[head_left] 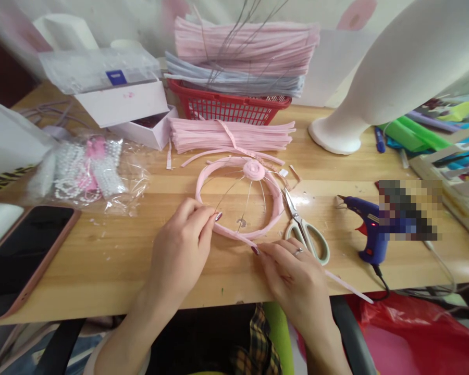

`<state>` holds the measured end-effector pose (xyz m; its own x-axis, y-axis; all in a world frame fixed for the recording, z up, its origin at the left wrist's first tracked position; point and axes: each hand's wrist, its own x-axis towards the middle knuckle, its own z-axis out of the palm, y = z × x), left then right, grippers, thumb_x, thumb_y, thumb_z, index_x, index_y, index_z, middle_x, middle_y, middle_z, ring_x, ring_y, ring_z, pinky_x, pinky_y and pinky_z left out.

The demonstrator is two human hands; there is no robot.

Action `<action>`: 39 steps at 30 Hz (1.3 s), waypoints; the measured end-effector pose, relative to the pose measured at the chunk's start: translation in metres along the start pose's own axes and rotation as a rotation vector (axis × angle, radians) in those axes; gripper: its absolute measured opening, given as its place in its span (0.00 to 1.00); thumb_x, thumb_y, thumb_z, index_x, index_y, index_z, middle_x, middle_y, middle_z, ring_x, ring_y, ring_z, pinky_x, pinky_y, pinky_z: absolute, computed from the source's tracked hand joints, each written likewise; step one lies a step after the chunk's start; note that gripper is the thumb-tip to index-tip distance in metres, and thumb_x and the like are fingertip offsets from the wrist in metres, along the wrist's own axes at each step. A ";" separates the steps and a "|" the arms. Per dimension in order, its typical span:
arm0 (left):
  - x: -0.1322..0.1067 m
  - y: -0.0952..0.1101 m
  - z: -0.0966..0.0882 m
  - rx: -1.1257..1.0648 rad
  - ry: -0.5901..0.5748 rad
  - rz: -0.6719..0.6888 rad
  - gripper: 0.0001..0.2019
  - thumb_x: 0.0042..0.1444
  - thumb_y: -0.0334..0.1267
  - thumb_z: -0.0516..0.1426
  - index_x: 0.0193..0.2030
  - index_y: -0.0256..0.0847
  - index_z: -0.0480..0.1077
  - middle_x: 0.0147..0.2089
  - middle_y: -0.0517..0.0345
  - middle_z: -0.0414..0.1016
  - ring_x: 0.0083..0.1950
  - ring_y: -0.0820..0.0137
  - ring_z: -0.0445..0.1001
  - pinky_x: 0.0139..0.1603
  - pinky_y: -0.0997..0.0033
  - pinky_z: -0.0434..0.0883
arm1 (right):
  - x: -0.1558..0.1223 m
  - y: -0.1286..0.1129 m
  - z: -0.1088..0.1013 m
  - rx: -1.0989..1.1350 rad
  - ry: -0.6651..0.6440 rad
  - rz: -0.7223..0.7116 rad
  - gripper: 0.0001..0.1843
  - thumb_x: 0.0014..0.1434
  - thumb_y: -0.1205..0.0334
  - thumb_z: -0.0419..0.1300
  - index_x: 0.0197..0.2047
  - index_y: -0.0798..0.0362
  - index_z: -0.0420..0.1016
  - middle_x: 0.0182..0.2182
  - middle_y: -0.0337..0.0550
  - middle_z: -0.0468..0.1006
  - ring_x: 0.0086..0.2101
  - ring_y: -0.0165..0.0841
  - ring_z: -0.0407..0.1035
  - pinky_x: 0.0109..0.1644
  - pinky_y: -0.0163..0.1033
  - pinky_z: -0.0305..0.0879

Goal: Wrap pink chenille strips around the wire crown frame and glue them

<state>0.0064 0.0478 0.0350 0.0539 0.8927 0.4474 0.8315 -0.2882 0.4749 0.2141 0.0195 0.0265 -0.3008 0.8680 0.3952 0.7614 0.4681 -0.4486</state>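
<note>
Pink ring (276,207) looked fuzzy, matt; scissor blades (291,203) right of it were shiny metal; tabletop (117,271) beneath it, glossy wood.

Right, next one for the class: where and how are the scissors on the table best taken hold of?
Probably by the pale handle loops, coming from the person's near side with the right hand. The scissors lie flat, blades pointing away, loops towards the person and close by that hand, which would first have to release the pink strip.
</note>
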 end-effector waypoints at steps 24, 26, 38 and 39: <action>0.001 0.002 0.000 -0.313 -0.284 -0.045 0.05 0.59 0.29 0.64 0.39 0.42 0.81 0.23 0.68 0.77 0.20 0.78 0.67 0.24 0.79 0.63 | 0.008 0.009 -0.007 -0.018 0.022 -0.167 0.08 0.66 0.75 0.60 0.44 0.58 0.80 0.32 0.44 0.82 0.33 0.35 0.67 0.37 0.40 0.68; 0.002 0.000 0.000 -0.326 -0.322 -0.040 0.06 0.60 0.30 0.63 0.39 0.43 0.81 0.24 0.68 0.79 0.20 0.78 0.67 0.24 0.79 0.63 | 0.008 0.010 -0.007 -0.017 0.014 -0.162 0.08 0.66 0.75 0.60 0.44 0.59 0.81 0.32 0.45 0.83 0.33 0.36 0.67 0.37 0.41 0.68; 0.006 -0.003 -0.001 -0.316 -0.422 -0.056 0.05 0.62 0.33 0.62 0.41 0.46 0.80 0.24 0.70 0.76 0.20 0.77 0.65 0.26 0.78 0.64 | 0.008 0.012 -0.008 0.016 -0.004 -0.152 0.10 0.68 0.74 0.58 0.44 0.59 0.81 0.30 0.45 0.82 0.32 0.36 0.68 0.36 0.42 0.69; 0.006 -0.004 0.000 -0.322 -0.415 -0.056 0.05 0.62 0.33 0.62 0.41 0.46 0.80 0.23 0.71 0.75 0.20 0.78 0.65 0.26 0.78 0.64 | 0.008 0.012 -0.008 0.017 -0.001 -0.151 0.10 0.68 0.73 0.58 0.43 0.59 0.81 0.29 0.45 0.82 0.31 0.36 0.68 0.36 0.42 0.69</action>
<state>0.0033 0.0539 0.0361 0.2834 0.9529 0.1080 0.6311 -0.2701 0.7271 0.2252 0.0306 0.0308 -0.4117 0.7877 0.4583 0.6977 0.5959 -0.3976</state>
